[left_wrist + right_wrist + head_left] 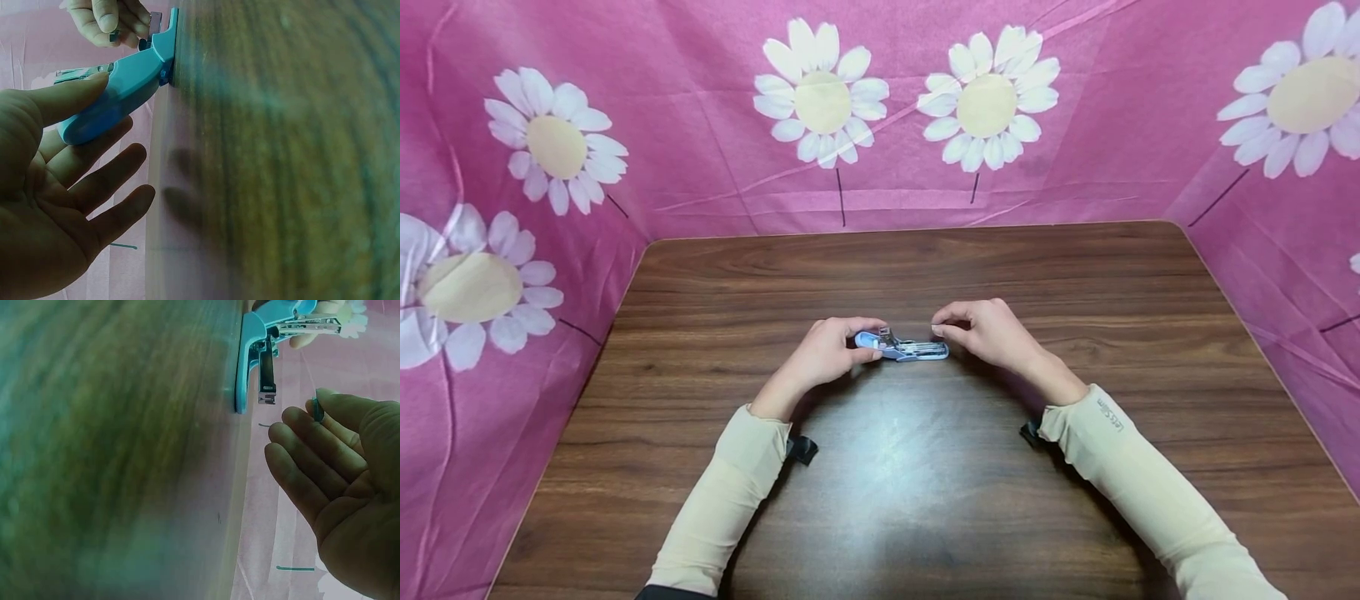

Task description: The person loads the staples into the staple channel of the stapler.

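Observation:
A light blue stapler [904, 352] lies opened up on the table, its top cover folded back to the left and its metal staple channel [267, 369] exposed. My left hand [829, 348] pinches the cover end between thumb and index finger, the other fingers spread apart in the left wrist view. To the right, just above the stapler's front end, my right hand [992, 333] pinches a short dark strip of staples [318, 410] between thumb and index finger. A small gap separates that strip from the channel. The remaining right fingers are loosely extended.
The brown wood-grain table [895, 483] runs under both forearms. A pink cloth [715, 125] printed with white daisies hangs along its back and sides. Black straps [802, 450] sit at the cream sleeve cuffs.

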### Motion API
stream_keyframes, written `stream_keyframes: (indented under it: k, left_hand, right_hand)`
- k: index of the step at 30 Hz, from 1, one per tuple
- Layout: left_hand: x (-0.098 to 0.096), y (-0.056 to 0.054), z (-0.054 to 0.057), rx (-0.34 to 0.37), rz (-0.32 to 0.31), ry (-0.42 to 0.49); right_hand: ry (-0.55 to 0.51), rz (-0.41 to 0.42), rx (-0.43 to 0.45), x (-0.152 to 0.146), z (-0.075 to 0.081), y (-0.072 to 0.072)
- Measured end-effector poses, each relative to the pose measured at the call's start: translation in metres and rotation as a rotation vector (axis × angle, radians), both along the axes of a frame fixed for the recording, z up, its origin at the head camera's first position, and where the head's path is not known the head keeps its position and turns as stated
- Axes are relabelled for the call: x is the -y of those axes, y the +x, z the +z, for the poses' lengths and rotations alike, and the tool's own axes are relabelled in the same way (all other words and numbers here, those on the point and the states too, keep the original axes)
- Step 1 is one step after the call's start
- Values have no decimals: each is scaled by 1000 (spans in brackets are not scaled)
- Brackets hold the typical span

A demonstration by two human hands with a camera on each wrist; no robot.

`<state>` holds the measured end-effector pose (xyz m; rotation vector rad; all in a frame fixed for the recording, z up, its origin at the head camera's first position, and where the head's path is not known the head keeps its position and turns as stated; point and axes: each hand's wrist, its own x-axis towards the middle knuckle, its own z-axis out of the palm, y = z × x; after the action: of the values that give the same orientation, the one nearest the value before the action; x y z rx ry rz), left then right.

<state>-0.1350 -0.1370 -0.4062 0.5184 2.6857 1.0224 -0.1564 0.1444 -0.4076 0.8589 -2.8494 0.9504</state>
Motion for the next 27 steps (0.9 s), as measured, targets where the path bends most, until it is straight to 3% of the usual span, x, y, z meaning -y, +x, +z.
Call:
stream_keyframes:
  k: [12,27]
  left_hand:
    - [0,-1,-1,-11,-2,7]
    - [0,0,1,24,-7,8]
  right_hand:
    - [27,24,6,4,-2,0]
    - [66,53,7,5,-2,3]
